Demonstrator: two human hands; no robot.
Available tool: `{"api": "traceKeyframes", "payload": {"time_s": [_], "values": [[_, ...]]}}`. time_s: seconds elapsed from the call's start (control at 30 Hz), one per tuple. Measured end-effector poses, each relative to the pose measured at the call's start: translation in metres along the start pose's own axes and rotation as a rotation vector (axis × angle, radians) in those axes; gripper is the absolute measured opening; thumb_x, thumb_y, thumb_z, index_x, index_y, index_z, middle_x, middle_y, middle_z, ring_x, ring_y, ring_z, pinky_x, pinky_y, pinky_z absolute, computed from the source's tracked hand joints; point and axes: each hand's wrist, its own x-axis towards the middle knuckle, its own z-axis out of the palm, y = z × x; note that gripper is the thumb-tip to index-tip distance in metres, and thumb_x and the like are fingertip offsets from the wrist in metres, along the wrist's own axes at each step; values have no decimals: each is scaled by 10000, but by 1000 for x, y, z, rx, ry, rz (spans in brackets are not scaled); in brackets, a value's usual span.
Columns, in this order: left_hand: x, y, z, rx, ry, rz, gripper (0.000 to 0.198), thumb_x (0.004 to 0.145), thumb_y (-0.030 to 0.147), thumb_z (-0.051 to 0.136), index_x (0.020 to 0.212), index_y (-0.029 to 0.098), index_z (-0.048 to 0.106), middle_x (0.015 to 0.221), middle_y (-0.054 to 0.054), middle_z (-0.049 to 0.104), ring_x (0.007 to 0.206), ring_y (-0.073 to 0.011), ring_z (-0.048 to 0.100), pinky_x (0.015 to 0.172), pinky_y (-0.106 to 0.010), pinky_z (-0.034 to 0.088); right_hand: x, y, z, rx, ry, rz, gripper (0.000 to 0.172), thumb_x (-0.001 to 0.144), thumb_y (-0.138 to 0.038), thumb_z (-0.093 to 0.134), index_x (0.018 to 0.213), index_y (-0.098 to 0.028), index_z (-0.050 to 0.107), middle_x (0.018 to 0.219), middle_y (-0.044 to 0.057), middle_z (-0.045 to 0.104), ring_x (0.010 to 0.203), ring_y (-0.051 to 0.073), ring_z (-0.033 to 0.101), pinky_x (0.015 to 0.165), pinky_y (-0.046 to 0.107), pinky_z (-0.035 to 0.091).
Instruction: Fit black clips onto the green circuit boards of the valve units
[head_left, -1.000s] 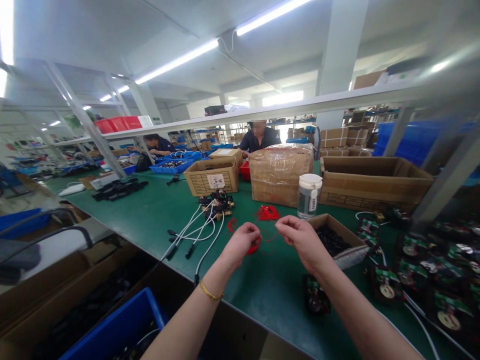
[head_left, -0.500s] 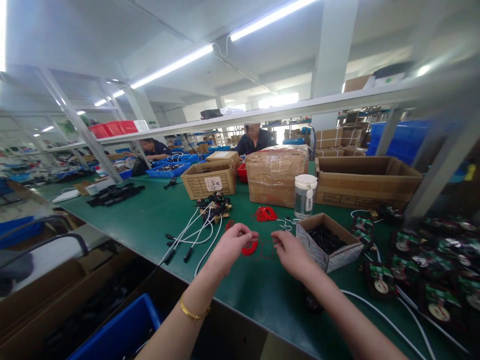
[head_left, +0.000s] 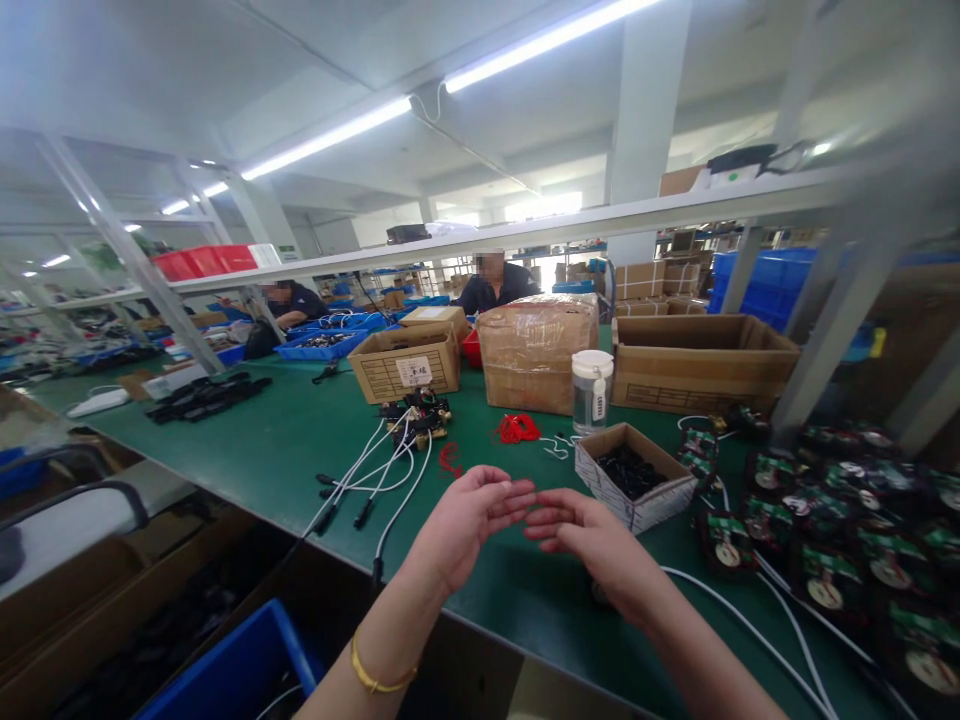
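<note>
Green worktop (head_left: 517, 595), left hand (head_left: 466, 518) beside right hand (head_left: 589, 535), red wires (head_left: 517, 429) beyond.

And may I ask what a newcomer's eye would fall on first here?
Probably the left hand and right hand, close together above the green table in the foreground. Next, perhaps, the vivid red wire bundle lying just beyond them, in front of the taped carton. The circuit-board units crowded on the right would likely stand out too.
</note>
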Motion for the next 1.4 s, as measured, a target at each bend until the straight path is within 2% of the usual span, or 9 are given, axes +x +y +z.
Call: {"api": "traceKeyframes", "payload": {"time_s": [0.17, 0.33, 0.47, 0.67, 0.77, 0.87, 1.07, 1.23, 1.4], "values": [[-4, -18, 10, -140, 12, -36, 181, 1020, 282, 549, 1055, 115, 610, 1161, -229, 765, 1083, -273, 759, 1048, -421, 542, -11, 1, -11, 39, 109, 28, 590, 545, -322, 575, 1104, -148, 647, 1011, 108, 735, 975, 274, 711, 830, 360, 551], [-9, -30, 18, -186, -17, -80, 266, 1022, 307, 542, 1149, 85, 617, 1205, -237, 751, 1103, -271, 748, 1052, -414, 539, -23, -2, -17, 30, 182, 43, 597, 521, -343, 567, 1079, -147, 649, 986, 107, 734, 954, 272, 713, 803, 348, 560], [-14, -39, 23, -29, -51, 2, 270, 904, 171, 690, 1157, 112, 615, 1243, -210, 744, 1151, -264, 727, 1036, -383, 542, -36, 2, -17, -11, 216, 26, 594, 566, -376, 564, 1112, -157, 646, 1006, 110, 734, 974, 276, 711, 809, 363, 576], [-38, -58, 31, 281, -159, 72, 143, 935, 225, 591, 1064, 167, 612, 1081, -136, 796, 1053, -243, 753, 911, -347, 580, -91, 28, -24, -294, 248, -136, 480, 798, -358, 548, 1234, -193, 660, 1183, 115, 680, 1083, 264, 674, 843, 370, 592], [-56, -76, 31, 540, -267, 142, 232, 951, 206, 531, 1172, 212, 601, 1060, -77, 809, 988, -202, 759, 894, -314, 563, -121, 37, -29, -536, 311, -316, 359, 922, -304, 566, 1261, -254, 672, 1167, 71, 649, 1021, 213, 648, 794, 301, 571], [-68, -97, 30, 758, -365, 237, 397, 959, 166, 483, 1345, 249, 528, 1051, -35, 809, 995, -181, 748, 915, -292, 532, -137, 44, -31, -619, 219, -384, 225, 979, -260, 584, 1173, -291, 694, 1027, 15, 631, 888, 166, 617, 749, 247, 529], [-70, -122, 34, 796, -379, 255, 493, 972, 143, 434, 1458, 228, 423, 999, -16, 799, 934, -157, 745, 865, -251, 534, -138, 65, -33, -678, 223, -440, 144, 1050, -223, 545, 1019, -278, 675, 989, 1, 582, 939, 170, 580, 803, 243, 476], [-68, -123, 36, 773, -324, 262, 408, 1007, 158, 435, 1403, 245, 479, 1127, -37, 791, 1047, -151, 737, 948, -255, 524, -132, 70, -36, -699, 263, -448, 146, 1060, -225, 534, 949, -244, 626, 959, 9, 585, 909, 187, 570, 774, 258, 460], [-58, -118, 34, 965, -251, 381, 183, 968, 156, 547, 965, 244, 707, 953, -32, 741, 898, -190, 707, 794, -277, 531, -124, 63, -41, -721, 259, -366, 144, 1060, -222, 525, 939, -229, 601, 913, 8, 579, 835, 187, 560, 718, 271, 438]]}}
